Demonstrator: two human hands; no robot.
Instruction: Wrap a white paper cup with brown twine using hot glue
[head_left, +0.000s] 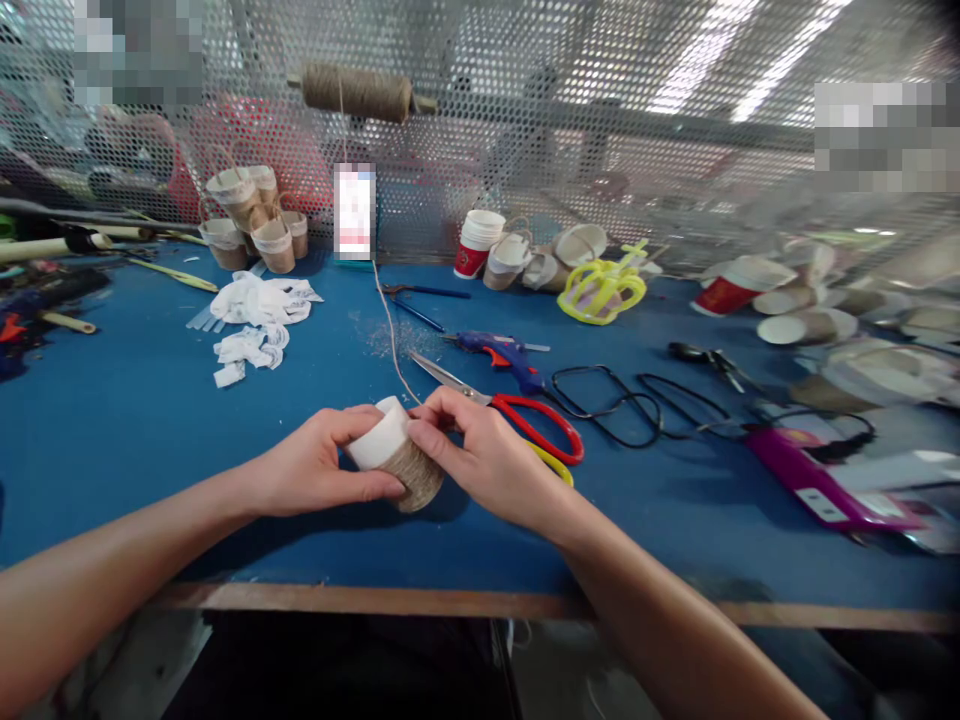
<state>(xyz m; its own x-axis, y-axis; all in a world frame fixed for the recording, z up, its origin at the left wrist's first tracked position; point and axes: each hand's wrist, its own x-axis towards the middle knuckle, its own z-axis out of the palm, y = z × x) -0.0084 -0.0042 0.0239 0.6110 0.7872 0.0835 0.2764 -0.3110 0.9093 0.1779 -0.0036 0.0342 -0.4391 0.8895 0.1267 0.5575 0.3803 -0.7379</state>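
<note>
Between my two hands a paper cup (384, 438) lies tilted, part white and part wrapped in brown twine (417, 476). My left hand (324, 462) is closed round its left side, thumb along the near face. With the fingers of my right hand (480, 445) I pinch the twine strand (392, 335) against the cup's upper right side. That strand runs back across the table toward a twine spool (356, 92) on a rod by the mesh. Just beyond my right hand lie scissors (536, 420) with red and yellow handles, partly hidden by it, and a blue glue gun (501, 352).
Pliers (420, 305) with blue handles lie behind the glue gun. White fabric strips (262, 305) and twine-wrapped cups (251, 215) are at back left. More cups (480, 240), a yellow crown-shaped piece (604, 290), black cable (611, 405) and a purple box (817, 480) occupy the right.
</note>
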